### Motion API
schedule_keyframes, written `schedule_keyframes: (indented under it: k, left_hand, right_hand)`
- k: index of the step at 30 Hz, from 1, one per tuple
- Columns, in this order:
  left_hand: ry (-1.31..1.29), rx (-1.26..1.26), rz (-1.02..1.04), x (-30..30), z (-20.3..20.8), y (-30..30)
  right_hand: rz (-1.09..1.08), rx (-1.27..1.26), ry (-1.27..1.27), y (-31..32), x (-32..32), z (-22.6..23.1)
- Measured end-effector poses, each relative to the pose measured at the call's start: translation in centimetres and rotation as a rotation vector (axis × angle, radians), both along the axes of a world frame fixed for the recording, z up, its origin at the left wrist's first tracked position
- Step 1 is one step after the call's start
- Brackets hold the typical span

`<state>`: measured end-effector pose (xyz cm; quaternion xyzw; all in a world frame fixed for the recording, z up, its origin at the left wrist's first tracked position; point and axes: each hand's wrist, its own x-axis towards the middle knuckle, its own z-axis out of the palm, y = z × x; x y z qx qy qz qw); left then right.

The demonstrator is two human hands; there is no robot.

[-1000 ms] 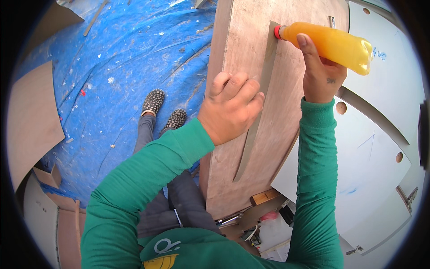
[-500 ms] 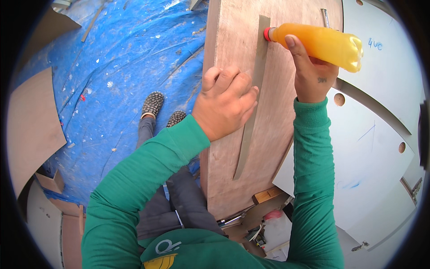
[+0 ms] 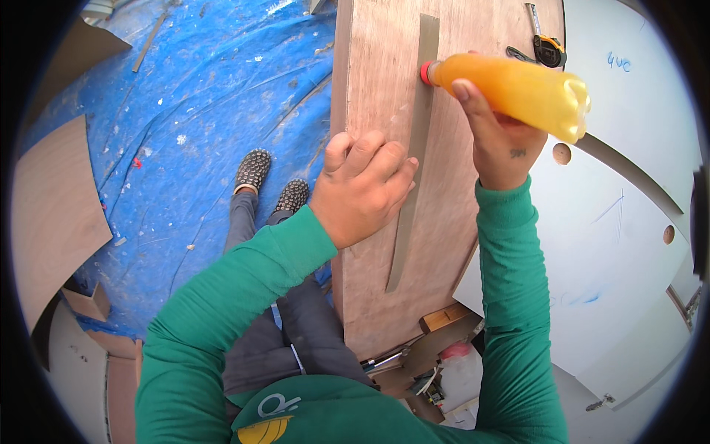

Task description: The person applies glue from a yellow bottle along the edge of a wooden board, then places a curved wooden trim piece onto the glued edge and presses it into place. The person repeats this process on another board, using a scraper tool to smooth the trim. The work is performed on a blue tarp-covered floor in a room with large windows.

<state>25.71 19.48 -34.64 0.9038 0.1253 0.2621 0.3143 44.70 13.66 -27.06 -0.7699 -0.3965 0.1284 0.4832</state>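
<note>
In my right hand [image 3: 510, 144] is a plastic bottle of orange-yellow liquid [image 3: 510, 87], tilted so that its red cap [image 3: 425, 72] points left. The cap is over, or touching, the far part of a thin grey-brown strip [image 3: 423, 118] that lies along a wooden panel [image 3: 451, 207]. My fingers wrap under the bottle with the thumb along its near side. Above the panel, left of the strip, my left hand [image 3: 362, 185] is closed with its fingers curled; its fingertips are hidden, so I cannot see what they may hold.
A tape measure [image 3: 549, 50] lies at the panel's far right corner. To the right are white boards [image 3: 577, 244] with round holes. Blue sheeting [image 3: 177, 148] covers the floor at left, beside a curved brown sheet [image 3: 55, 214]. A wooden block [image 3: 444, 318] sits below the panel.
My right hand and the bottle have moved nearer and slightly left, with the cap following the strip. My left hand has shifted slightly nearer and left. The tape measure's body has come into view.
</note>
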Motion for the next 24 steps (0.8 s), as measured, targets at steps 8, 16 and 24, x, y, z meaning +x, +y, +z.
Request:
schedule_keyframes:
  k: [8, 16, 24]
  left_hand:
    - [-0.041, -0.021, 0.044, 0.0, -0.4, -0.2]
    - [-0.051, -0.033, 0.044, -0.2, -0.4, -0.2]
    - [-0.076, -0.052, 0.062, -0.1, -0.6, -0.2]
  right_hand:
    - [0.045, -0.145, -0.026, -2.4, -2.5, 0.7]
    - [-0.012, 0.055, 0.06, 2.3, 0.6, -0.1]
    - [-0.069, -0.083, 0.085, -2.9, -3.5, 0.5]
